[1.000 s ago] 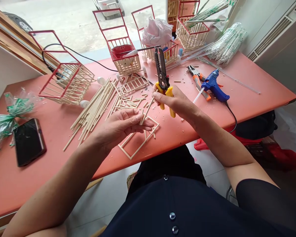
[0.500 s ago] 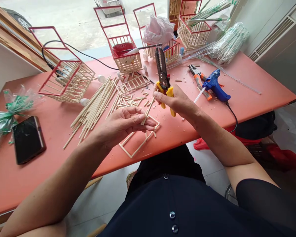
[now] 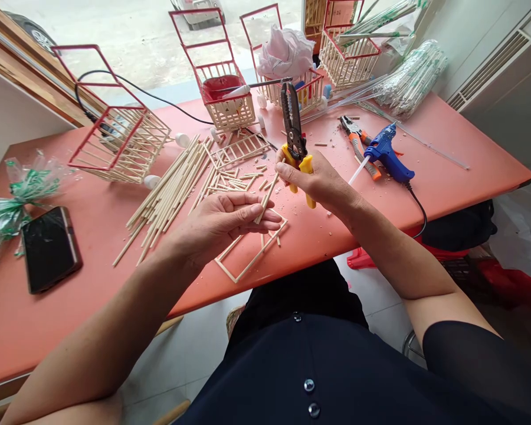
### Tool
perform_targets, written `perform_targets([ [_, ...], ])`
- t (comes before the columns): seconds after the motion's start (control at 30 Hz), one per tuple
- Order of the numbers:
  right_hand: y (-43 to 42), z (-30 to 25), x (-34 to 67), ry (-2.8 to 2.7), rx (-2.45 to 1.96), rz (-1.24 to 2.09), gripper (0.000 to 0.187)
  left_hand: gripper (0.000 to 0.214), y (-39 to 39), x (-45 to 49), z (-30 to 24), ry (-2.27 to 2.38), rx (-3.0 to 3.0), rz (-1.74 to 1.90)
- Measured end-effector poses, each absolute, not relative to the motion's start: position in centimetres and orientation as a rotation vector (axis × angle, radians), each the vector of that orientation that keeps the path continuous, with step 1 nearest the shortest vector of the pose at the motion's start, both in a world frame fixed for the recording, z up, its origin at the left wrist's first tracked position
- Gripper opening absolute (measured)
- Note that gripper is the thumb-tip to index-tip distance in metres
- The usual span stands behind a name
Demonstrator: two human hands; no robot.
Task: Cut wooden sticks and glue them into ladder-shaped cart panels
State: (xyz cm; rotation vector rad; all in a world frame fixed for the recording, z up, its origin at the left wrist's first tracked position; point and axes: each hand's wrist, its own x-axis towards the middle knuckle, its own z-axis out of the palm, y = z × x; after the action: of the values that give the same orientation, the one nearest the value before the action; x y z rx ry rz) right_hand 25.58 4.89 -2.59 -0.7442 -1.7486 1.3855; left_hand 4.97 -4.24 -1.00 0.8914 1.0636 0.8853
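Stick point(image 3: 268, 196) bridges left hand point(image 3: 221, 223) and right hand point(image 3: 321, 182), pinched by fingers point(image 3: 265, 216).

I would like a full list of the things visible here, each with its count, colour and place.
table: one, salmon pink, under everything
stick baskets: at least four, pale wood with red frames, far side
long sticks: loose pile, pale wood, centre-left
ladder panel: one, pale wood, beyond the hands
square frame: one, pale wood, near edge
glue gun: one, blue, right side
pliers: one, orange handles, beside the glue gun
phone: one, black, left side
wrapped packs: two groups, clear with green print, far right and left edge
wire stripper: one, yellow handles, upright in the right hand
short stick: one, pale wood, pinched between both hands
left hand: one, bare, above the square frame
right hand: one, bare, grips the wire stripper
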Motion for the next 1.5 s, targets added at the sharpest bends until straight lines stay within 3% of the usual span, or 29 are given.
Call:
perform_targets([
  [0.4, 5.1, -2.5, 26.0, -1.781, -0.716, 1.342, 0.040, 0.039, -4.2, 5.2, -1.0, 1.040, 0.951, 0.926],
  [0.77, 5.1, -1.8, 26.5, -2.318, -0.858, 1.206, 0.061, 0.030, -4.0, 3.0, 0.5, 1.216, 1.213, 1.325],
  [1.27, 4.0, -0.1, 24.9, -2.590, -0.911, 1.165, 0.035, 0.041, -4.2, 2.4, -0.1, 1.134, 1.215, 1.186],
  [1.5, 4.1, -0.2, 25.2, -2.570, -0.956, 1.253, 0.044, 0.037, -4.1, 2.1, -0.9, 1.084, 1.218, 1.196],
])
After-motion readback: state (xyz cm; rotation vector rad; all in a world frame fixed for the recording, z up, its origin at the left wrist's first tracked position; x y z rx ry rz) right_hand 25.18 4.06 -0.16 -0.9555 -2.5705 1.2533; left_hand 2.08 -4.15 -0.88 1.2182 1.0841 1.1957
